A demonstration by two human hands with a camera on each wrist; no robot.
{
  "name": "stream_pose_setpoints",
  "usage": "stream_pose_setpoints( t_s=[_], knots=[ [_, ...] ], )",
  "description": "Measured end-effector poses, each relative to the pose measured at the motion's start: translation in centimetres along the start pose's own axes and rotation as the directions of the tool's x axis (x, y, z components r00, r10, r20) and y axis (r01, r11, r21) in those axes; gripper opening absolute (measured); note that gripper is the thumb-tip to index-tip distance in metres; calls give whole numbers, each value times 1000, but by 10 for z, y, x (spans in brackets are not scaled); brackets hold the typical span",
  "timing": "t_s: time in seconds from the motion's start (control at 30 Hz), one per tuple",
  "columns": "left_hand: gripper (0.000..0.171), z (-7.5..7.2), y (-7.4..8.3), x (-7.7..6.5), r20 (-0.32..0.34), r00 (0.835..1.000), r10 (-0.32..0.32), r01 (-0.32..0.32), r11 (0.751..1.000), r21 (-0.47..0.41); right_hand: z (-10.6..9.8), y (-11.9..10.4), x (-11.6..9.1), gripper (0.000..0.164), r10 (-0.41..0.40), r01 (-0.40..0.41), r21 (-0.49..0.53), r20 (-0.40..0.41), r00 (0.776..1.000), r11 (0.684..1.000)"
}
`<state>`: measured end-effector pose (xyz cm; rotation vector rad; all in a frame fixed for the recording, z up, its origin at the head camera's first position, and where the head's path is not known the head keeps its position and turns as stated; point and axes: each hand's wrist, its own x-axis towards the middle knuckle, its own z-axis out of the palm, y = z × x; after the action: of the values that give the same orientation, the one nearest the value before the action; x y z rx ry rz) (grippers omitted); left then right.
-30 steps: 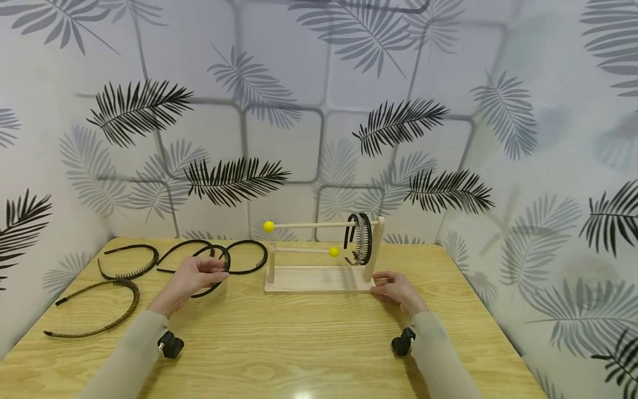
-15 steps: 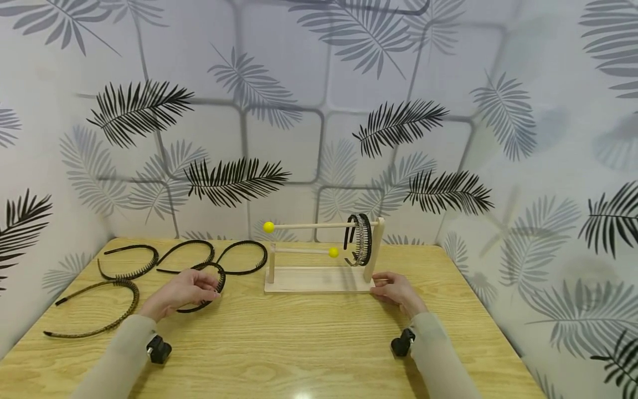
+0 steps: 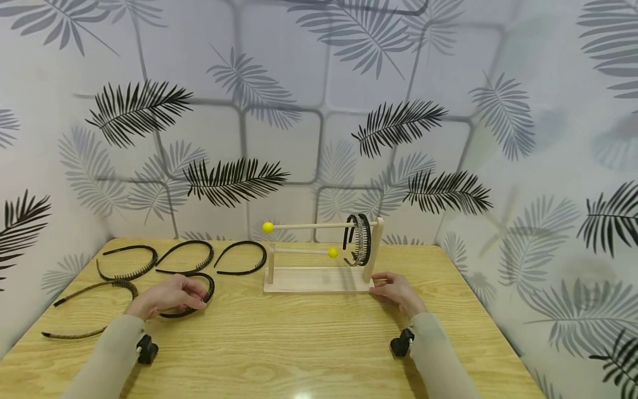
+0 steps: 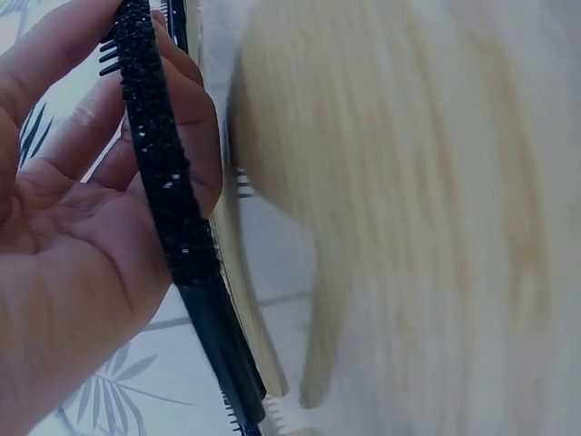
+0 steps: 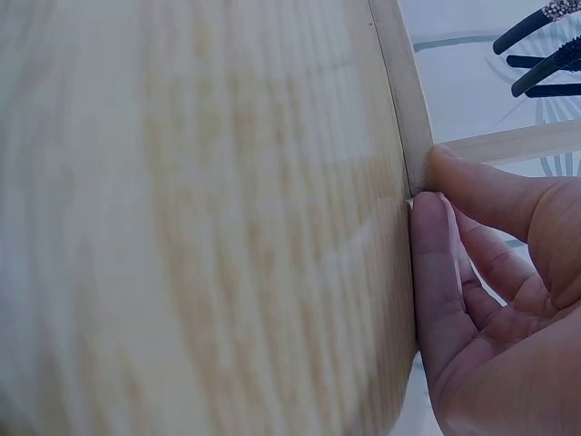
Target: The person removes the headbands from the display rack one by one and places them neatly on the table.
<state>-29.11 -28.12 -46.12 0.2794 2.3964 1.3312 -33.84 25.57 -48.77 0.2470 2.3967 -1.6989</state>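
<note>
At the left of the table, my left hand [image 3: 171, 296] pinches a black toothed headband [image 3: 211, 288] low over the wood. The left wrist view shows that headband [image 4: 165, 173] crusted with dark glittering stones, running between thumb and fingers. My right hand [image 3: 397, 291] grips the right end of the pale wooden rack's base [image 3: 319, 281]; the right wrist view has thumb and forefinger [image 5: 434, 218] at its corner. Several headbands [image 3: 361, 241] hang together on the rack's upper rod [image 3: 314, 226], beside its right post. The lower rod [image 3: 301, 251] bears none.
Behind the left hand, a row of black headbands [image 3: 241, 272] lies on the table [image 3: 299, 343]. A brownish patterned headband [image 3: 75, 336] lies nearer, partly covered by the left arm. Yellow balls [image 3: 267, 227] cap the rods. A leaf-patterned backdrop [image 3: 299, 144] rises behind the table.
My left hand has moved left and nearer to me, carrying the black headband away from the others behind it. The right hand has stayed at the rack's base.
</note>
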Motion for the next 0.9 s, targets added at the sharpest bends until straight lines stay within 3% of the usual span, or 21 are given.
stream_pose_setpoints(
  t_s=[0.37,0.9],
  knots=[
    [42,-6,-8,-1,-17,999,-39,39,999,-9,0,3,1,47,-45,45,-26,-8,999,999],
    [38,-12,-11,-3,43,999,10,-9,1000,-28,-1,2,1,46,-27,27,-31,-8,1000,999]
  ],
)
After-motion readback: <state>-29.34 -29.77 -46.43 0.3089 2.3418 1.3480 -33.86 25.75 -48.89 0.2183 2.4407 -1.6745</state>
